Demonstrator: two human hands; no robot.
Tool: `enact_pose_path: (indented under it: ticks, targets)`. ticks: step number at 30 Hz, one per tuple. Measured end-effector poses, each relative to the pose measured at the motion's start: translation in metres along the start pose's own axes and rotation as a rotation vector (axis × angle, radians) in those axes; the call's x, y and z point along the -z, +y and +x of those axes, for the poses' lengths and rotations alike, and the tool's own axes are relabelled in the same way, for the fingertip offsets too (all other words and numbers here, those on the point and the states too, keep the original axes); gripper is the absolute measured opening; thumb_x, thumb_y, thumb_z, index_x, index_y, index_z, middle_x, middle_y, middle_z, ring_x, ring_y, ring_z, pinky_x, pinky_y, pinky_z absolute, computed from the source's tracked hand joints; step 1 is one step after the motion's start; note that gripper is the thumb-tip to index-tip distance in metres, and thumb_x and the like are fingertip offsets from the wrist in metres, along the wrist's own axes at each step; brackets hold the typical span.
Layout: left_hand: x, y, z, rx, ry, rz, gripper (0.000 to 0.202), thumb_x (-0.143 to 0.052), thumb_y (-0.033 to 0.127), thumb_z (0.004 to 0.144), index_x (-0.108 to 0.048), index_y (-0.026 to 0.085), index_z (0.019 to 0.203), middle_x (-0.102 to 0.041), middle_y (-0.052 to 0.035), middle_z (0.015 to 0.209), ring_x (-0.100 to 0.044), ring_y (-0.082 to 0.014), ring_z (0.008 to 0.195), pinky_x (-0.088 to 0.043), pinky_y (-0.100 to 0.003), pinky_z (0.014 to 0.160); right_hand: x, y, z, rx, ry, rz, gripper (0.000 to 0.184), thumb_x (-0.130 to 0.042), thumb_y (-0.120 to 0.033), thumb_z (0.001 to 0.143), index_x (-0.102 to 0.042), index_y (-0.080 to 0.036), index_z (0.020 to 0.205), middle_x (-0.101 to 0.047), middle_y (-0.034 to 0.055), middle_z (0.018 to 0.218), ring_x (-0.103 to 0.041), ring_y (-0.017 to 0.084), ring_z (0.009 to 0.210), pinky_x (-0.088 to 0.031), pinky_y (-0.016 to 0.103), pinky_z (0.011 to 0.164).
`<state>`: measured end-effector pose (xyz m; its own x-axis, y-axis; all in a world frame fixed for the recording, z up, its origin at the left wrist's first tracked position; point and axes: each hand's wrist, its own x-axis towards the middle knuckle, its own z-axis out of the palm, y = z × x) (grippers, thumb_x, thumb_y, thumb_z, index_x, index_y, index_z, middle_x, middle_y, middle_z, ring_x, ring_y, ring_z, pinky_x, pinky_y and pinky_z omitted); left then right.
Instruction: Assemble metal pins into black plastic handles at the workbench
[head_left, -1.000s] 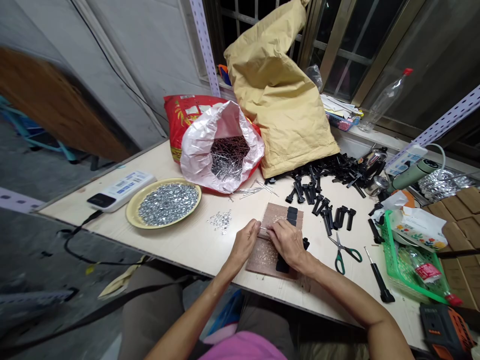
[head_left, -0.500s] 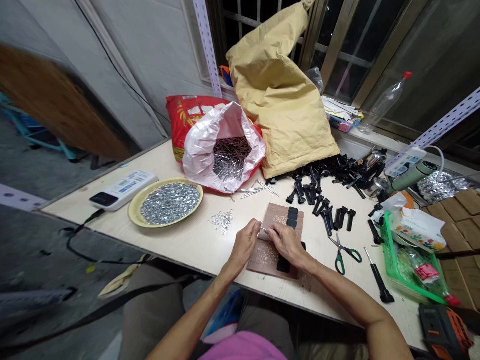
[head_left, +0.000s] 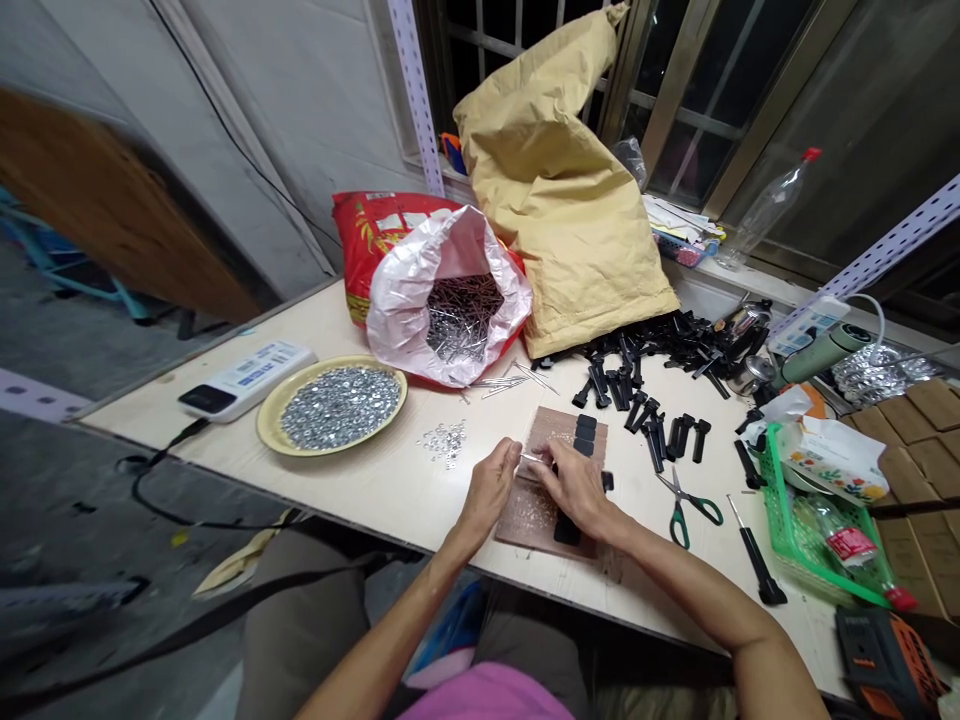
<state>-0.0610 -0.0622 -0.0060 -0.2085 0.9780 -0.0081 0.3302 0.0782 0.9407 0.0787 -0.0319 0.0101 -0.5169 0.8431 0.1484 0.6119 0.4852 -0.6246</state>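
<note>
Over a brown board (head_left: 517, 525) on the table, my two hands meet at a thin metal rod (head_left: 531, 458). My left hand (head_left: 489, 492) is closed, pinching one end of it between thumb and fingers. Thumb and fingers of my right hand (head_left: 576, 488) are at the rod's other side, curled around it. A black piece (head_left: 607, 481) sticks out beyond my right hand; whether the palm holds it is hidden. Black rectangular pads (head_left: 585, 432) lie on the board, with pale crumbs around. Left of the board is a small scatter of shiny metal bits (head_left: 444, 443).
A yellow dish (head_left: 262, 425) of metal bits and an open red bag (head_left: 360, 240) of rods stand left. Black plastic handles (head_left: 660, 430) lie at right, near scissors (head_left: 679, 505), a black-handled tool (head_left: 761, 565) and a green basket (head_left: 784, 535). A paper sack (head_left: 570, 220) stands behind.
The fingers of my right hand have shifted and loosened slightly, so more of the rod shows. The black piece beside that hand sticks out further. My left hand stays nearly in place.
</note>
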Motion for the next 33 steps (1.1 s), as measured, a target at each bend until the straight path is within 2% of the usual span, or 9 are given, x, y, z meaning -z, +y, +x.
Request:
enact_pose_path:
  ticks: [3,5,11,14,17,20,24,27,33]
  targets:
    - [-0.002,-0.001,-0.001,0.016,0.024,-0.035,0.035,-0.028,0.052,0.083,-0.033,0.024,0.063,-0.030,0.0071,0.053,-0.033,-0.0122,0.049,-0.032,-0.025,0.051,0.000,-0.004,-0.003,0.108,0.108,-0.245,0.022,-0.043,-0.023,0.093,-0.058,-0.018,0.078,-0.058,0.0043,0.074,-0.053,0.015,0.069,-0.037,0.025,0.062]
    - [-0.001,-0.001,-0.001,0.011,0.027,-0.036,0.035,-0.029,0.051,0.083,-0.033,0.024,0.063,-0.029,0.0074,0.052,-0.032,-0.0120,0.048,-0.031,-0.024,0.050,0.000,-0.006,-0.001,0.058,0.087,-0.168,0.024,-0.043,-0.024,0.093,-0.055,-0.018,0.073,-0.055,0.0032,0.071,-0.051,0.014,0.067,-0.037,0.025,0.061]
    - [0.001,0.000,0.000,-0.018,0.009,-0.010,0.033,-0.031,0.051,0.082,-0.034,0.024,0.062,-0.032,0.0067,0.054,-0.035,-0.0123,0.051,-0.034,-0.024,0.053,0.001,0.000,0.011,-0.335,-0.386,0.549,0.045,-0.037,-0.054,0.091,-0.049,-0.018,0.067,-0.041,-0.0055,0.054,-0.030,0.007,0.039,-0.029,0.021,0.041]
    - [-0.001,-0.002,0.000,0.005,0.030,-0.021,0.034,-0.031,0.052,0.081,-0.033,0.024,0.062,-0.032,0.0066,0.054,-0.035,-0.0126,0.052,-0.033,-0.025,0.053,0.001,0.001,0.008,-0.216,-0.214,0.394,0.034,-0.047,-0.049,0.089,-0.053,-0.018,0.077,-0.051,-0.0023,0.062,-0.044,0.009,0.048,-0.036,0.022,0.048]
    - [-0.003,-0.003,-0.001,0.043,0.031,-0.084,0.035,-0.029,0.053,0.083,-0.033,0.024,0.063,-0.031,0.0068,0.053,-0.034,-0.0126,0.050,-0.032,-0.025,0.050,0.001,-0.003,0.000,-0.002,0.019,-0.007,0.017,-0.049,-0.028,0.090,-0.056,-0.018,0.079,-0.058,0.0035,0.075,-0.054,0.014,0.070,-0.041,0.025,0.062]
    - [-0.003,-0.002,-0.001,0.042,0.029,-0.111,0.035,-0.029,0.054,0.083,-0.033,0.025,0.063,-0.031,0.0070,0.052,-0.033,-0.0124,0.048,-0.031,-0.024,0.048,0.001,-0.006,-0.001,-0.009,0.047,-0.075,0.020,-0.045,-0.021,0.091,-0.055,-0.018,0.074,-0.057,0.0042,0.073,-0.054,0.015,0.071,-0.040,0.025,0.064]
    - [0.001,0.001,0.001,0.005,0.003,-0.053,0.035,-0.030,0.053,0.082,-0.034,0.024,0.062,-0.032,0.0070,0.052,-0.033,-0.0123,0.049,-0.032,-0.025,0.051,0.002,-0.005,0.008,-0.358,-0.244,0.511,0.026,-0.050,-0.036,0.089,-0.050,-0.018,0.070,-0.051,-0.0019,0.062,-0.040,0.007,0.046,-0.033,0.021,0.046]
    - [0.002,0.000,0.002,-0.003,-0.020,-0.018,0.035,-0.030,0.054,0.080,-0.033,0.024,0.061,-0.032,0.0066,0.053,-0.034,-0.0126,0.051,-0.032,-0.025,0.052,0.004,-0.004,0.009,-0.484,-0.417,0.686,0.033,-0.050,-0.045,0.087,-0.050,-0.017,0.070,-0.049,-0.0039,0.058,-0.028,0.004,0.037,-0.027,0.020,0.039]
    - [-0.003,-0.004,0.001,0.011,0.008,-0.007,0.035,-0.029,0.053,0.081,-0.032,0.024,0.062,-0.032,0.0058,0.054,-0.036,-0.0138,0.054,-0.032,-0.026,0.054,0.007,-0.010,-0.002,-0.123,-0.034,0.128,0.015,-0.050,-0.029,0.089,-0.056,-0.018,0.080,-0.060,0.0027,0.078,-0.055,0.012,0.067,-0.039,0.022,0.058]
